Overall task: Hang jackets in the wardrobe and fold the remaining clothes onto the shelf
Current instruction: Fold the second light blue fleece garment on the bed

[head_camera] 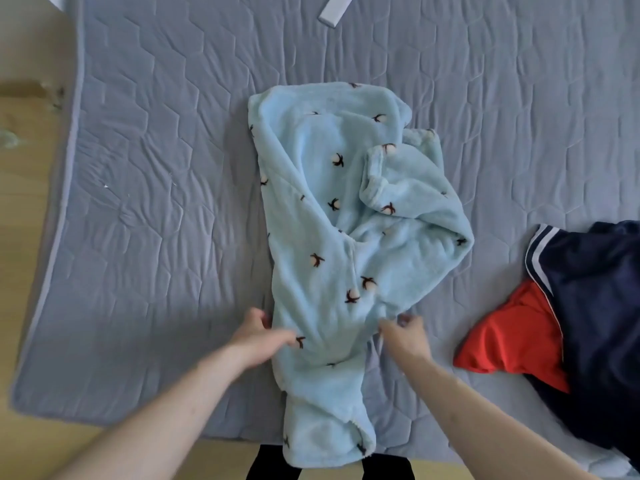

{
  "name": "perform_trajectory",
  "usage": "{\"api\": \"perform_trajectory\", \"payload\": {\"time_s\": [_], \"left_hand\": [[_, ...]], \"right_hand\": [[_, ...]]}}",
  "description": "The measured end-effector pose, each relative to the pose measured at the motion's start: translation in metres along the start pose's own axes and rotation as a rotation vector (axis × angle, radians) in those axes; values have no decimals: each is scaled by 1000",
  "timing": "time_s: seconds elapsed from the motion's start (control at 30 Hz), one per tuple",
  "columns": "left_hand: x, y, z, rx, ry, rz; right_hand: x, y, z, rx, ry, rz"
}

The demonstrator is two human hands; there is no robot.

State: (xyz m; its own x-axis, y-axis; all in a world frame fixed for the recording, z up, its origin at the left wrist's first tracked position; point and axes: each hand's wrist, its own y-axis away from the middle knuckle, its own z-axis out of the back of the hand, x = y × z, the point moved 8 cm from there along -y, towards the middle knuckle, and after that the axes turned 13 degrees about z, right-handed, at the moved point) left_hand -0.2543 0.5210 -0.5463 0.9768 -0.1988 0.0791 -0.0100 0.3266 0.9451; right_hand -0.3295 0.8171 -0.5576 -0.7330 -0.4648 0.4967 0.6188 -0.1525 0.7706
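A light blue fleece garment with small dark and white motifs lies loosely bunched in the middle of the grey quilted mattress. One end hangs over the mattress's near edge. My left hand grips the garment's left edge, thumb on top of the fleece. At its right edge, my right hand pinches the fabric with curled fingers. A navy garment with white stripes and a red garment lie in a heap at the right.
A wooden floor shows beyond the mattress's left edge and along the near edge. A white strap-like strip lies at the top of the mattress. My dark-clothed legs stand against the near edge.
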Motion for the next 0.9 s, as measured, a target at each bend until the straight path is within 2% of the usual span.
{"api": "perform_trajectory", "payload": {"time_s": [0.07, 0.13, 0.2, 0.27, 0.33, 0.4, 0.47, 0.53, 0.6, 0.63, 0.67, 0.77, 0.83, 0.9], "left_hand": [[-53, 0, 44, -162, 88, -148], [-106, 9, 88, -370, 221, -284], [-158, 16, 117, -496, 248, -382], [-207, 19, 131, -571, 213, -458], [-243, 14, 135, -613, 192, -444], [-265, 1, 129, -573, 221, -369], [-277, -13, 120, -504, 264, -313], [-282, -24, 120, -462, 315, -280], [-286, -25, 125, -401, 448, -304], [-286, -19, 131, -400, 532, -343], [-287, -7, 139, -433, 597, -412], [-299, 50, 149, -650, 595, -757], [-309, 93, 133, -712, 530, -1031], [-327, 121, 100, -750, 340, -1211]], "right_hand": [[41, -14, 44, -260, -30, 209], [93, -27, 75, -380, 65, 414], [141, -46, 87, -377, 181, 561], [178, -69, 80, -295, 389, 639], [190, -95, 63, -147, 583, 607], [191, -113, 51, -79, 592, 581], [194, -115, 50, -161, 363, 612], [196, -112, 61, -279, -34, 603], [193, -116, 75, -321, -369, 520], [190, -122, 79, -319, -436, 460], [187, -127, 82, -305, -426, 412], [172, -146, 99, -370, -130, 317], [164, -151, 105, -404, -62, 273], [163, -154, 101, -332, 6, 318]]}}
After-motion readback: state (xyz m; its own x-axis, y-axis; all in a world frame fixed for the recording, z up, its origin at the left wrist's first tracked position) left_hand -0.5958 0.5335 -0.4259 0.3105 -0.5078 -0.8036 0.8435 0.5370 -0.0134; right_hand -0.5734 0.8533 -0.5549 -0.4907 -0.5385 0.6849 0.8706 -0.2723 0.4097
